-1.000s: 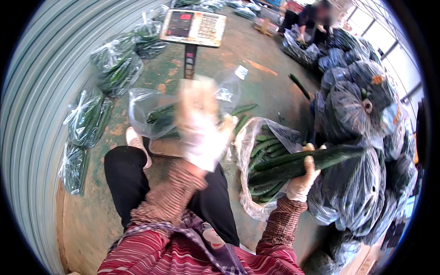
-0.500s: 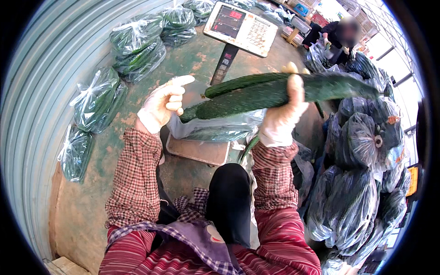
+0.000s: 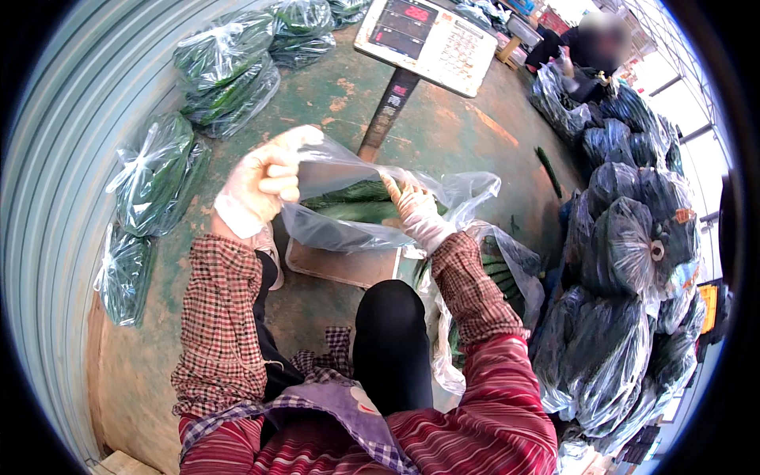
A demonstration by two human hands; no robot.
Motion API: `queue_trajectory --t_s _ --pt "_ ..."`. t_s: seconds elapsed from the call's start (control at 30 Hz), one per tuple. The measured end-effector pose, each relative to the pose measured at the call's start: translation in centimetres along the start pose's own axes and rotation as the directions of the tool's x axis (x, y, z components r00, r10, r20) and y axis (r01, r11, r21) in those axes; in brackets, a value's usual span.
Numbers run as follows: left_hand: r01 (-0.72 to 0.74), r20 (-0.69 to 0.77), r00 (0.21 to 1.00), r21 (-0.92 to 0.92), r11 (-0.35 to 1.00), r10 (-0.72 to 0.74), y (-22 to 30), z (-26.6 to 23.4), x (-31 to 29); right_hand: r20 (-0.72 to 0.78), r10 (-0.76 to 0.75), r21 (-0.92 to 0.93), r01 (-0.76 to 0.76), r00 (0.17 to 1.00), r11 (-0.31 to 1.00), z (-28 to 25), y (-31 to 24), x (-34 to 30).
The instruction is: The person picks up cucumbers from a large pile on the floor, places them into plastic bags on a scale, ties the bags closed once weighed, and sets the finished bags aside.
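My left hand (image 3: 260,184), in a pale glove, is closed on the edge of a clear plastic bag (image 3: 336,234) and pulls its mouth upward. Green cucumbers (image 3: 348,207) lie inside, partly covered by the film. Over the bag's opening, my gloved right hand (image 3: 416,210) has its fingers stretched out, and I see no cucumber held in it. Whether those fingertips touch the film or the cucumbers is hard to tell. The bag rests on the platform (image 3: 340,265) of a floor scale, whose display head (image 3: 427,43) stands beyond on a dark post.
Tied bags of cucumbers (image 3: 158,170) line the corrugated wall at left. More filled bags (image 3: 594,356) are piled at right. An open bag with cucumbers (image 3: 499,273) sits beside my right forearm. One cucumber (image 3: 548,172) lies on the floor. Another person (image 3: 590,55) is at far right.
The cucumbers that my right hand held above the bag have left it, and cucumbers now show inside the bag. My right hand moved left and down; my left hand shifted slightly left.
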State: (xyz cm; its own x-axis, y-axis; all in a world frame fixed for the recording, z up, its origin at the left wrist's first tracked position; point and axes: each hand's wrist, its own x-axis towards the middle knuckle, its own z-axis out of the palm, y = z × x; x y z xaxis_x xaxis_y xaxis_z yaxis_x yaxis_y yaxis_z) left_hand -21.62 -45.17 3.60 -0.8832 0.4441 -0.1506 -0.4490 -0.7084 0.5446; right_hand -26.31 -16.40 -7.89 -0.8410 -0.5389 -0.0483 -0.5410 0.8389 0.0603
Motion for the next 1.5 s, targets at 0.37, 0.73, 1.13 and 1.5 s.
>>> queue_trajectory --t_s 0.37,0.73,1.13,1.5 --pt "-0.163 -0.372 0.878 0.36 0.919 0.302 -2.2 -0.5 1.1 -0.293 0.793 0.759 -0.375 0.534 0.532 -0.9 5.1 -10.7" --pt "-0.286 -0.192 0.896 0.44 0.851 0.4 9.1 -2.4 2.7 -0.033 0.253 0.787 0.181 0.967 -0.589 -16.7 10.7 2.6" --pt "-0.142 -0.191 0.88 0.767 0.625 0.434 4.8 1.9 4.1 0.113 0.54 0.991 -0.133 0.834 -0.002 -12.9 15.3 -3.7" --pt "-0.05 -0.287 0.862 0.771 0.635 0.417 0.2 -2.2 -1.7 0.619 0.676 0.74 -0.006 0.4 -0.673 16.4 14.5 -40.7"
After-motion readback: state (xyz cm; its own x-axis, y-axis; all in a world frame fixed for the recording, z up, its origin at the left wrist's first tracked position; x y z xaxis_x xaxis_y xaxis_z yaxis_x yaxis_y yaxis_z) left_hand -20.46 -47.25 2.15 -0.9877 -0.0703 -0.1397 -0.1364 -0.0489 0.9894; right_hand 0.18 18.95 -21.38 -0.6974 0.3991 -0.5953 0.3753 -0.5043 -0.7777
